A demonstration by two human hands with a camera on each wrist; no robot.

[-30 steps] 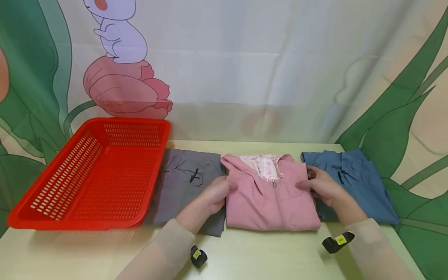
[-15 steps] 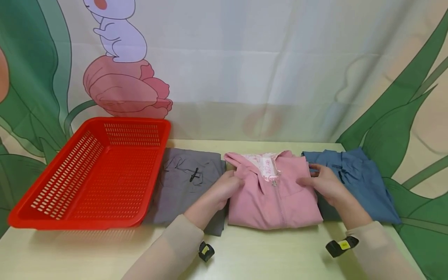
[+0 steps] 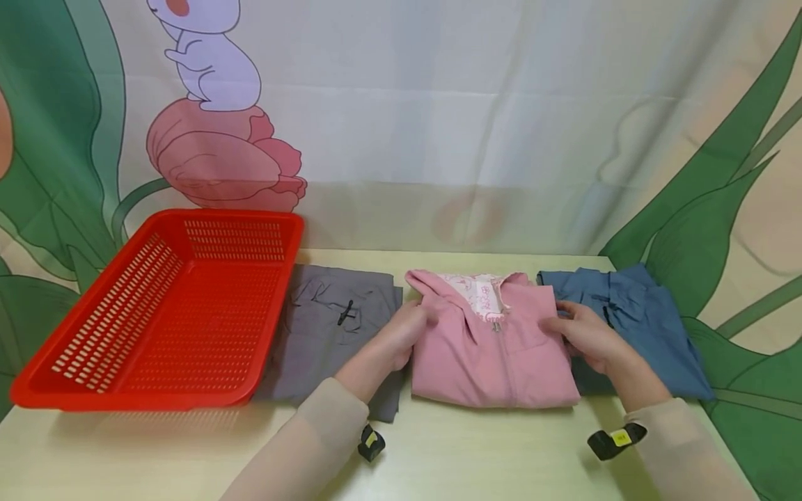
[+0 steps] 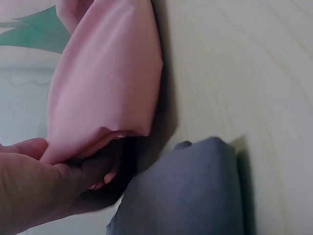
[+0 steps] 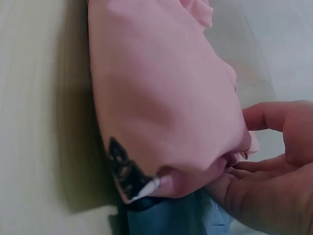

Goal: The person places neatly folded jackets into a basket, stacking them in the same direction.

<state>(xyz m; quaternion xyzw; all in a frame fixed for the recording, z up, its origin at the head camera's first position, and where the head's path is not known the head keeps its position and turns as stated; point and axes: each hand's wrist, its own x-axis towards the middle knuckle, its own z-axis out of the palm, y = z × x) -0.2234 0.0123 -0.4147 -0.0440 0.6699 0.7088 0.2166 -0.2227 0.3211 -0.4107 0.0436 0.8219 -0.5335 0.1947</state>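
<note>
A folded pink zip-up jacket [image 3: 495, 369] with a printed light lining at its neck lies between my two hands. My left hand [image 3: 406, 330] pinches its left edge, thumb on top and fingers tucked underneath. At the opposite edge my right hand [image 3: 585, 334] grips the cloth, its thumb over the front. The left wrist view shows the pink cloth [image 4: 105, 88] rising from the fingers. In the right wrist view, a dark printed patch [image 5: 128, 169] shows at a lower corner of the jacket. Some fingers of both hands are hidden beneath the fabric.
A folded grey garment [image 3: 326, 341] with a black cord lies left of the jacket, a folded blue garment [image 3: 654, 334] to the right. A red plastic basket [image 3: 131, 401] stands at the table's left, overlapping the grey garment. A printed curtain [image 3: 388, 125] hangs behind the table [image 3: 476, 452].
The pink jacket has shifted slightly right and away from me, with both hands on it. My left hand has moved a little up and to the right.
</note>
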